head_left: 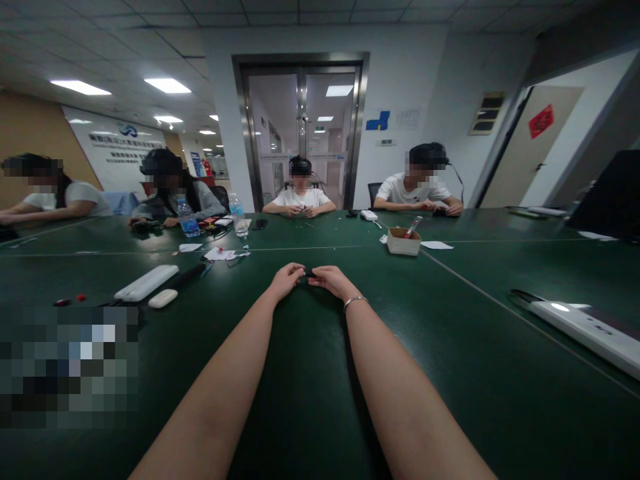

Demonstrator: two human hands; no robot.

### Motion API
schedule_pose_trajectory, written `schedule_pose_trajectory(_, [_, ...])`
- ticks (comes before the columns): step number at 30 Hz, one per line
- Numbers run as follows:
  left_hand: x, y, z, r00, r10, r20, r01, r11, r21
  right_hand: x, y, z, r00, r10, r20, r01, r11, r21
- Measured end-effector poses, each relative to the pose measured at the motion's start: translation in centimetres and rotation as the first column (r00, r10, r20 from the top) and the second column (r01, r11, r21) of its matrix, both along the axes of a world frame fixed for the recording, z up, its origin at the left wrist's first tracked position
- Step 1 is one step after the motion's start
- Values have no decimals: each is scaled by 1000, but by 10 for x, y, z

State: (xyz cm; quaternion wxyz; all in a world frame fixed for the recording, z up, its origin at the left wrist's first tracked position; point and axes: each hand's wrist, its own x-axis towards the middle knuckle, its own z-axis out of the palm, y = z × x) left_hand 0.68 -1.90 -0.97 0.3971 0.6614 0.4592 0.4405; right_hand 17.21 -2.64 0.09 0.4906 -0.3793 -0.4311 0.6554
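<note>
Both my arms stretch forward over the dark green table. My left hand and my right hand meet near the table's middle, fingers pinched close together. Between them is a small black object, too small to name. The right fingertips are closed on it. At its left end the left thumb and fingers are pinched together; whatever they hold is mostly hidden. A metal bracelet circles my right wrist.
Left of my arms lie a long white case and a smaller white one. Ahead are two water bottles, paper scraps and a small open box. A white device lies at right. Several people sit opposite.
</note>
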Motion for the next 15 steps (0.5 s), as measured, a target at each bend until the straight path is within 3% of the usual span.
schedule_pose_trajectory(6, [-2,-3,2,1000,1,-30,1,998,59,0,0,0,1000,-3,0,3,1000,-2])
schedule_pose_trajectory(15, [0,2,-1,1000,-20,7,20,1000,3,0,-1,2,1000,-11,3,11,1000,-3])
